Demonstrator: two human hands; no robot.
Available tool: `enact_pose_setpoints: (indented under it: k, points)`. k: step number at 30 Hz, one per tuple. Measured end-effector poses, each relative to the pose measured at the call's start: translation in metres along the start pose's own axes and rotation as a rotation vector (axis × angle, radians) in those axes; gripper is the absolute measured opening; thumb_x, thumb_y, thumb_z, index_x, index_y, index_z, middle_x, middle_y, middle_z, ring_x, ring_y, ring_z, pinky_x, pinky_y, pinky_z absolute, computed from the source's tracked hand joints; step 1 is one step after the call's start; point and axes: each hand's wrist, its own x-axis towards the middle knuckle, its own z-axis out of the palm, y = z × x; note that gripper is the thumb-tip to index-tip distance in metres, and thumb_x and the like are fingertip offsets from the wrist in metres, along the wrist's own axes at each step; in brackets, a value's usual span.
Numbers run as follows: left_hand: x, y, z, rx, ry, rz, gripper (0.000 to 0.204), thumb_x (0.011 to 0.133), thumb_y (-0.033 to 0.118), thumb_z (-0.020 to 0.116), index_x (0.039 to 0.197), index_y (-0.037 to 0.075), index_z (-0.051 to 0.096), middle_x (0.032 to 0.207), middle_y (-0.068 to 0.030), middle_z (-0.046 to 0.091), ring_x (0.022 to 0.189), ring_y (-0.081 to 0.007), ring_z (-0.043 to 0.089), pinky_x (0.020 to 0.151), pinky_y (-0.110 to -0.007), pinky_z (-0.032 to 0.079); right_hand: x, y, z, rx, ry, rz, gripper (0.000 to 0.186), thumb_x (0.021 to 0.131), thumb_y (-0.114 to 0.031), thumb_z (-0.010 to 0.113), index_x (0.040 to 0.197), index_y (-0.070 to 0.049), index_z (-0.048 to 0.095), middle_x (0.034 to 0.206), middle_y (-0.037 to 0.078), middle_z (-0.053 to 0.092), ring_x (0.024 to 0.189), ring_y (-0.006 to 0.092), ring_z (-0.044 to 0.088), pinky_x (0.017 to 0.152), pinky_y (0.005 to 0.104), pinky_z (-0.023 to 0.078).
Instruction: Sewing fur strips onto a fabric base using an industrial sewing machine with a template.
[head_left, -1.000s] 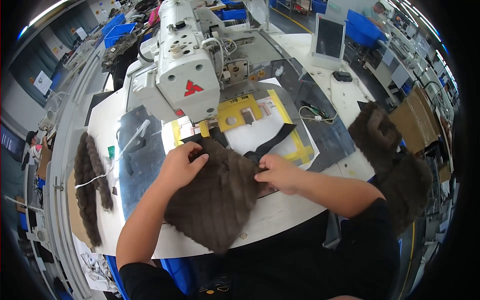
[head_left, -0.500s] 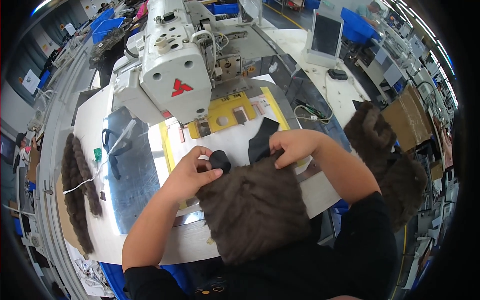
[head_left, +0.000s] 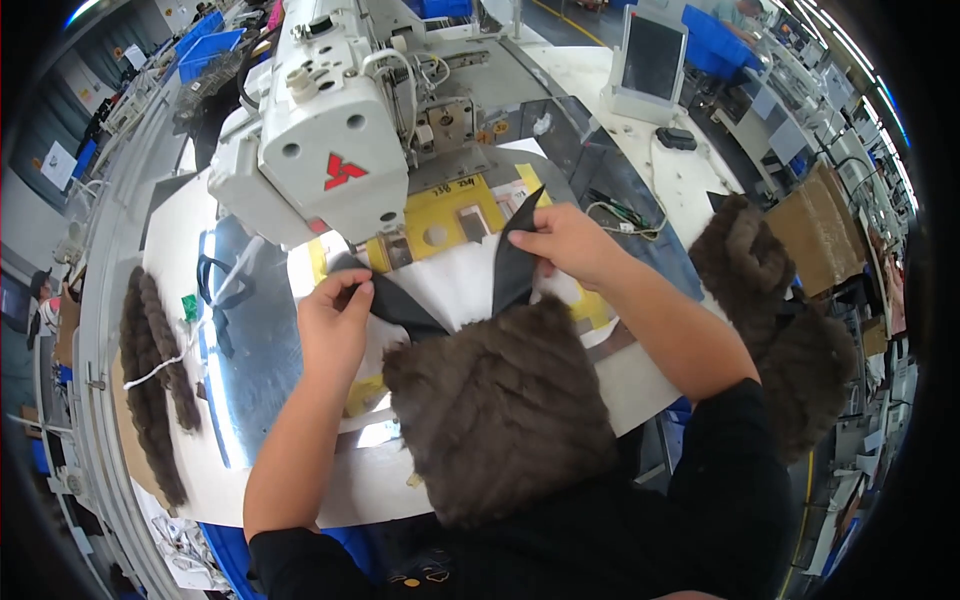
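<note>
A square of brown fur (head_left: 500, 400) lies over the near edge of the table, against my body. Two black fabric strips spread from its far edge in a V. My left hand (head_left: 335, 315) pinches the end of the left black strip (head_left: 405, 305) between thumb and fingers. With thumb and fingers my right hand (head_left: 570, 245) grips the right black strip (head_left: 512, 275), whose pointed tip sticks up past the hand. Just beyond the strips is a yellow template (head_left: 450, 222) with cut-outs, under the head of a white sewing machine (head_left: 325, 150).
Long brown fur strips (head_left: 145, 400) and a white cord (head_left: 180, 360) lie at the left. More brown fur (head_left: 770, 320) hangs at the right beside a cardboard box (head_left: 820, 240). A screen (head_left: 650, 60) and a small black box (head_left: 676, 138) stand at the back right.
My left hand has moved left and away from me, drawing out the left strip, which was curled. My right hand has shifted up along the right strip, off the fur's edge.
</note>
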Motion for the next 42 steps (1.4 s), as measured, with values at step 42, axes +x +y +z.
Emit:
enact_pose_setpoints:
  k: [42]
  points:
    - [-0.019, 0.008, 0.014, 0.198, -0.351, -0.091, 0.041, 0.095, 0.002, 0.068, 0.131, 0.005, 0.05, 0.101, -0.0157, 0.071, 0.089, -0.0197, 0.068, 0.083, -0.032, 0.053, -0.024, 0.026, -0.031, -0.539, 0.036, -0.232, 0.035, 0.088, -0.015, 0.079, 0.116, -0.001, 0.064, 0.094, 0.003, 0.061, 0.074, 0.0088, 0.059, 0.06, 0.0245, 0.048]
